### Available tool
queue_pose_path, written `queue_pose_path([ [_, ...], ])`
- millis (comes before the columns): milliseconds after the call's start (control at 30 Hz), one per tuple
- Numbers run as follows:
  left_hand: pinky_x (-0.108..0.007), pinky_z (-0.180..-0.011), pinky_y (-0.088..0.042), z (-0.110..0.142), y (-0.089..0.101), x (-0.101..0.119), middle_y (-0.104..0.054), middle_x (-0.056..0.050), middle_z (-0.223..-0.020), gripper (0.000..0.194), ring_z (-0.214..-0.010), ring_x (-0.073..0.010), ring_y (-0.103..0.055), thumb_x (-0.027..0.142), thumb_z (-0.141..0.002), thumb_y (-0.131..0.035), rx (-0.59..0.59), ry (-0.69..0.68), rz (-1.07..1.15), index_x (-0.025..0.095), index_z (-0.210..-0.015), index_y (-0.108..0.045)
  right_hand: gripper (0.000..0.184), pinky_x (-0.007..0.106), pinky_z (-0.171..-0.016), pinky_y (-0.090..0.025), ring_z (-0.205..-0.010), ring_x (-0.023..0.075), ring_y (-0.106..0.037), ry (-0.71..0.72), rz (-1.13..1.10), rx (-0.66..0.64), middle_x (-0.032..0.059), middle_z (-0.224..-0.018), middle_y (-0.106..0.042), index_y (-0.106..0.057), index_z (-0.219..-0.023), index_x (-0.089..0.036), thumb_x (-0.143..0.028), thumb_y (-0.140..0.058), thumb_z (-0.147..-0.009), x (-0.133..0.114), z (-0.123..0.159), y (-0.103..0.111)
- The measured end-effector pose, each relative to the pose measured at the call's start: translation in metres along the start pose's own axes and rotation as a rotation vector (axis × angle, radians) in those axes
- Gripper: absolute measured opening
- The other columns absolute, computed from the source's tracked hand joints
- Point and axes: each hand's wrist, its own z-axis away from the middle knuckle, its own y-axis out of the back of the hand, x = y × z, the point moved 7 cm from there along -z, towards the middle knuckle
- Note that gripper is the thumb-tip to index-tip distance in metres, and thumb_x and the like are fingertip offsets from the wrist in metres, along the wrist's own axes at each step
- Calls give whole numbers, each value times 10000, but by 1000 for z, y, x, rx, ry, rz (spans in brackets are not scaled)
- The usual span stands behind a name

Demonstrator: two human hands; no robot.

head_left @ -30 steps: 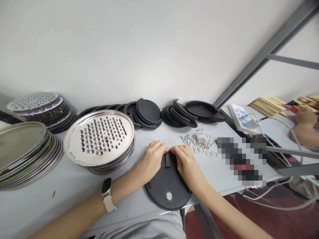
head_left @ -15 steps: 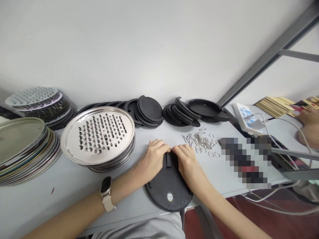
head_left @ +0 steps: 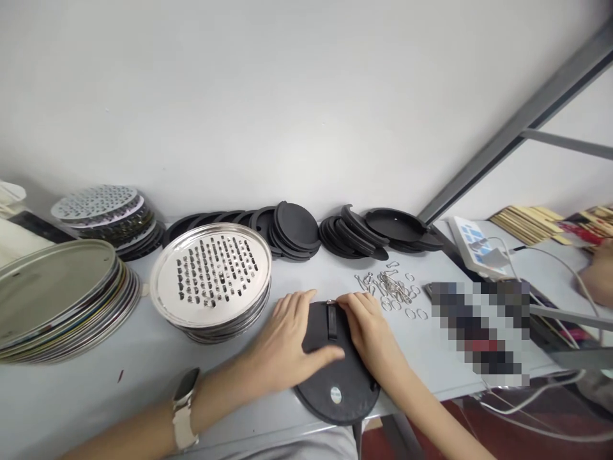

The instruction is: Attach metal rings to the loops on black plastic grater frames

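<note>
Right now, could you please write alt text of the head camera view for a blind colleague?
The left hand and right hand rest on a round black disc on a pale table, either side of a narrow black strap. Loose metal rings lie beyond the right hand; perforated steel plates stand stacked to the left, black discs behind.

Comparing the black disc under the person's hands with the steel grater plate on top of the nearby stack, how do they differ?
The black disc is matte, while the steel grater plate is shiny silver. The disc has a narrow raised strip and one small round silver spot; the plate has rows of grater holes across its middle. The disc lies singly under the left hand and right hand; the plate sits untouched atop a stack. Both are round and lie flat.
</note>
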Motion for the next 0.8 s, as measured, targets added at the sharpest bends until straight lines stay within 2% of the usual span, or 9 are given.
queue_pose_path([
  [67,-512,-1030,-373,8,-1,1,-445,-159,-1342,950,-1240,-339,-413,657,-695,-687,-79,-4,12,161,-1402,-292,138,349,-777,-409,-837,216,-487,-24,-21,9,40,-866,-563,-515,-939,-214,-137,-405,-970,2,0,1],
  [167,-543,-1083,-312,15,-3,2,-336,-182,-1460,1270,-1319,-382,-329,776,-515,-708,-163,-69,11,155,-1481,-166,99,347,-798,-417,-884,220,-505,-57,-52,21,40,-895,-569,-521,-966,-221,-167,-438,-962,3,1,3],
  [267,-579,-1099,-270,18,-7,1,-217,-194,-1534,1423,-1369,-423,-246,797,-443,-715,-248,-148,2,160,-1519,-35,84,340,-793,-421,-897,218,-513,-101,-79,27,39,-901,-569,-528,-964,-224,-189,-451,-960,5,2,5],
  [333,-598,-1077,-291,18,-8,-2,-229,-197,-1530,1414,-1358,-440,-265,761,-450,-742,-269,-169,12,178,-1523,-29,80,335,-788,-422,-900,215,-517,-121,-96,23,38,-903,-571,-531,-960,-225,-198,-456,-960,6,2,6],
  [433,-605,-1052,-326,18,-8,-8,-271,-186,-1504,1380,-1325,-444,-317,695,-455,-788,-257,-131,62,214,-1521,-55,81,326,-788,-424,-898,205,-529,-133,-127,20,34,-905,-579,-538,-957,-226,-201,-461,-962,7,-1,5],
  [600,-548,-1087,-338,24,0,-16,-144,-148,-1546,1365,-1389,-409,-248,552,-456,-875,-216,-24,287,292,-1498,-32,71,301,-785,-440,-874,178,-565,-166,-222,71,25,-912,-595,-535,-968,-226,-206,-467,-963,9,-12,2],
  [700,-526,-1102,-329,27,9,-15,-96,-124,-1573,1229,-1412,-384,-225,524,-490,-880,-156,-35,415,316,-1455,-148,78,292,-772,-444,-860,168,-574,-182,-251,105,22,-911,-596,-533,-990,-225,-206,-462,-965,7,-14,-1],
  [800,-498,-1092,-360,22,10,-18,-198,-90,-1567,978,-1392,-360,-302,528,-623,-814,-49,-31,503,324,-1416,-280,94,289,-733,-446,-825,162,-567,-194,-270,127,21,-904,-588,-529,-1007,-227,-201,-447,-969,4,-12,-3],
])
